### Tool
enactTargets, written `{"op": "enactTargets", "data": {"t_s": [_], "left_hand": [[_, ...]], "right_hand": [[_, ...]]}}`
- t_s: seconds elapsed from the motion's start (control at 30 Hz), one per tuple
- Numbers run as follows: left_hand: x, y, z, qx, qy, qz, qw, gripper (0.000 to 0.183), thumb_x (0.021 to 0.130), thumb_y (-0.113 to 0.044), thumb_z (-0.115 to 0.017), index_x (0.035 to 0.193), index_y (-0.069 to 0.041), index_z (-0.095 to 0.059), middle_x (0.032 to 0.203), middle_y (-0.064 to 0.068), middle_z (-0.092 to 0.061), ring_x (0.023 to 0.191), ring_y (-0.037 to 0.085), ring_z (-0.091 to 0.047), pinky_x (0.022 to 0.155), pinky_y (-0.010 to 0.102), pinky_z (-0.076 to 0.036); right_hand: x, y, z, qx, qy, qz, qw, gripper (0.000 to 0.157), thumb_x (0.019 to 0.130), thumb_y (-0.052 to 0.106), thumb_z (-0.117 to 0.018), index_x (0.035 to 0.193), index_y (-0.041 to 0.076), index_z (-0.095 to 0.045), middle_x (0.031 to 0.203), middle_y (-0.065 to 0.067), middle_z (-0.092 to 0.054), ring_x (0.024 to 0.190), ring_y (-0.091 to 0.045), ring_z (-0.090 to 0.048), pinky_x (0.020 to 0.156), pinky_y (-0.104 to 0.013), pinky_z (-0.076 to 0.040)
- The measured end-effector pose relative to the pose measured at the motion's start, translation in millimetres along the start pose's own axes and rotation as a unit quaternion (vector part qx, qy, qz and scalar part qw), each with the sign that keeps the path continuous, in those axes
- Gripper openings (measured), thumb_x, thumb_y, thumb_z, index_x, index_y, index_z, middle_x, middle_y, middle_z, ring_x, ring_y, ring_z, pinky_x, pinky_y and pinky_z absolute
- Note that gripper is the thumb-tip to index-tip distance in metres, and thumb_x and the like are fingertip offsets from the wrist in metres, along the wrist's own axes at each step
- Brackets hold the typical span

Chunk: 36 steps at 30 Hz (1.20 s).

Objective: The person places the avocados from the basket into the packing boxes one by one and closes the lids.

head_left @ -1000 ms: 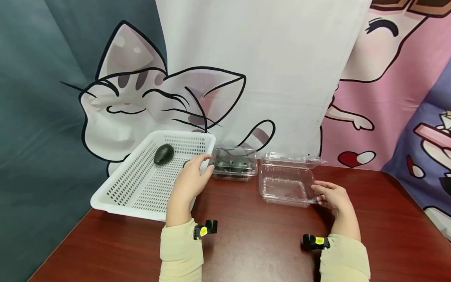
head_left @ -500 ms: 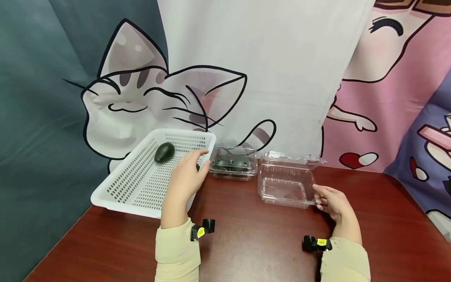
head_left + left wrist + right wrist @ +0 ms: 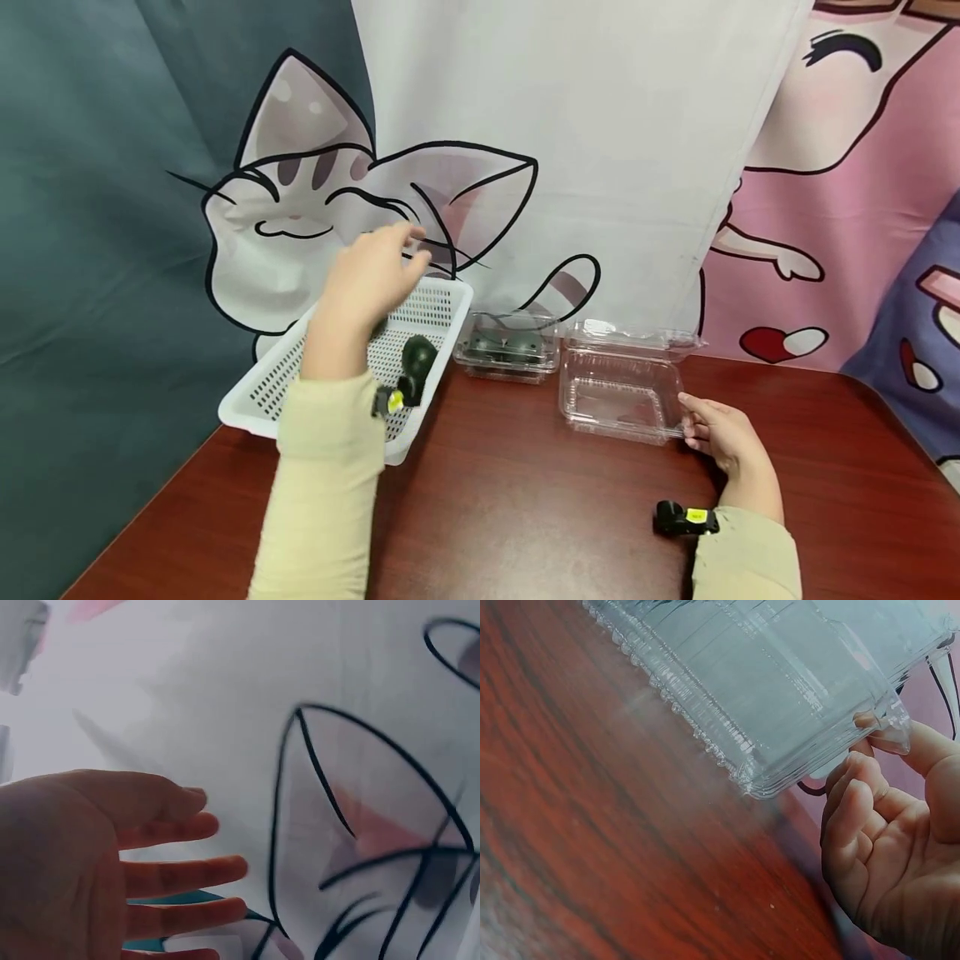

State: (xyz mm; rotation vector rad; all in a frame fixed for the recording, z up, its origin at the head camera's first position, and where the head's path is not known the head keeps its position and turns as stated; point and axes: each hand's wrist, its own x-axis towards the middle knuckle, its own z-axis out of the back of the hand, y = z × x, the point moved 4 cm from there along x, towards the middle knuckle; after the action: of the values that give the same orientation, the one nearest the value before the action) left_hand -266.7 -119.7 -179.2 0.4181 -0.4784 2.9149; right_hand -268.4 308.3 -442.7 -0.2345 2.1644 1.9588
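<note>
My left hand (image 3: 366, 279) is raised over a white perforated basket (image 3: 243, 414). Nothing is in its grasp; the left wrist view shows its fingers (image 3: 187, 876) extended and spread against the backdrop. In the basket lies a dark green avocado (image 3: 417, 357), and a second one is mostly covered by the left hand. My right hand (image 3: 723, 433) pinches the right front corner of a clear plastic clamshell container (image 3: 611, 400), thumb on one side of the rim and fingertips on the other, as the right wrist view (image 3: 810, 690) also shows. That container's lid (image 3: 633, 336) stands open behind it.
A closed clear clamshell (image 3: 506, 346) with dark green avocados inside sits between the basket and the open container. A cartoon-printed cloth (image 3: 645, 150) hangs right behind the reddish-brown table (image 3: 525, 500).
My left hand has lifted up and leftward, from the basket's right side to above its far part, uncovering the near avocado. My right hand keeps its grip on the container's corner.
</note>
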Motion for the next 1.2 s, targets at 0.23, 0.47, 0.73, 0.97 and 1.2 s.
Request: {"op": "enactTargets", "data": {"t_s": [0.23,0.47,0.73,0.97,1.2], "left_hand": [[62.1,39.2,-27.7,-0.038,0.097,0.014,0.9945,0.038,0.092,-0.025,-0.046,0.127,-0.009,-0.049,0.127,0.013,-0.053,0.111,0.03,-0.051,0.093,0.046,-0.037],[64.2,92.2,-124.4,-0.14,0.226,0.105,0.9582,0.062,0.093,-0.024,-0.05,0.144,0.0,-0.023,0.144,0.024,-0.027,0.127,0.041,-0.032,0.101,0.053,-0.028],[49.3,111.2,-164.1,-0.031,0.325,0.119,0.9377,0.059,0.091,-0.041,-0.05,0.132,0.001,-0.046,0.136,0.022,-0.041,0.121,0.037,-0.041,0.101,0.049,-0.031],[47.6,113.4,-171.3,-0.024,0.369,0.144,0.9178,0.06,0.085,-0.053,-0.056,0.117,-0.003,-0.058,0.123,0.02,-0.052,0.112,0.031,-0.049,0.095,0.042,-0.038],[48.7,111.1,-177.3,-0.051,0.416,0.16,0.8935,0.08,0.085,-0.055,-0.054,0.137,0.003,-0.039,0.131,0.029,-0.044,0.119,0.038,-0.045,0.09,0.04,-0.043]], "right_hand": [[0,0,4.9,-0.005,-0.012,0.0,1.0,0.024,0.09,0.03,-0.061,0.069,0.018,-0.06,0.058,0.004,-0.053,0.052,-0.005,-0.052,0.051,-0.021,-0.048],[-2,-2,3.6,-0.042,-0.015,0.01,0.999,0.024,0.09,0.034,-0.061,0.074,0.016,-0.06,0.06,0.003,-0.053,0.053,-0.007,-0.052,0.054,-0.023,-0.05],[-3,-5,0.7,-0.07,-0.011,0.021,0.997,0.024,0.09,0.035,-0.06,0.079,0.013,-0.06,0.061,0.003,-0.052,0.053,-0.007,-0.051,0.054,-0.023,-0.05],[-2,-4,0.3,-0.073,-0.011,0.027,0.997,0.026,0.09,0.035,-0.06,0.08,0.011,-0.06,0.062,0.002,-0.053,0.054,-0.007,-0.052,0.054,-0.023,-0.05],[-1,-4,1.6,-0.07,-0.013,0.031,0.997,0.025,0.09,0.034,-0.06,0.079,0.011,-0.059,0.062,0.002,-0.052,0.054,-0.008,-0.052,0.053,-0.024,-0.05]]}}
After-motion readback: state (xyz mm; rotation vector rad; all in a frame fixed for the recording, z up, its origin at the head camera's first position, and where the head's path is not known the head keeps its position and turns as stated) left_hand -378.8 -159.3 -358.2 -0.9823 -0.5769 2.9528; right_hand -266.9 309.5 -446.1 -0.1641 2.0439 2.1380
